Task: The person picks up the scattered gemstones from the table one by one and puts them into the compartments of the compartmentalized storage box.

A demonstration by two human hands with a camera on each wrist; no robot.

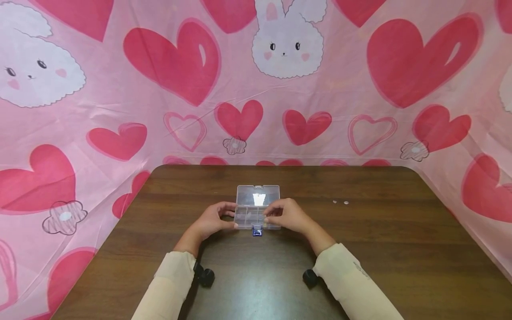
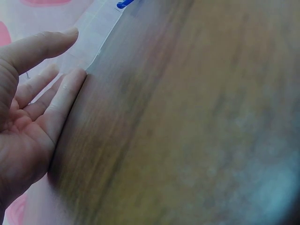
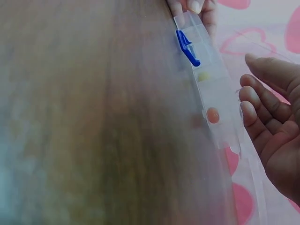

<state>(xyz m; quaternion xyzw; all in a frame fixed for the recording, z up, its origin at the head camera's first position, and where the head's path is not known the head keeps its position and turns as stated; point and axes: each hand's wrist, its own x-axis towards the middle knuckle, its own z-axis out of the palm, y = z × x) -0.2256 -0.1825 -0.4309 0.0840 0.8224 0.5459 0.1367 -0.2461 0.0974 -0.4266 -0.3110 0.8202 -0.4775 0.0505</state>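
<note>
A clear plastic compartment box [image 1: 252, 218] sits on the table, its lid [image 1: 248, 195] raised at the back and a blue latch [image 1: 257, 232] at the front. My left hand [image 1: 212, 220] holds the box's left end, thumb at the front corner and fingers farther back. Over the right-hand compartments is my right hand [image 1: 290, 215], fingers bent. In the right wrist view, a gap shows between thumb and fingertips, with nothing seen in it. An orange bead-like piece [image 3: 213, 115] and a yellowish one [image 3: 203, 76] show through the box's front wall.
Two small whitish pieces [image 1: 346, 202] lie on the brown wooden table [image 1: 380, 249], right of the box. A pink cloth [image 1: 272, 93] with hearts and rabbits hangs behind the table and along its sides.
</note>
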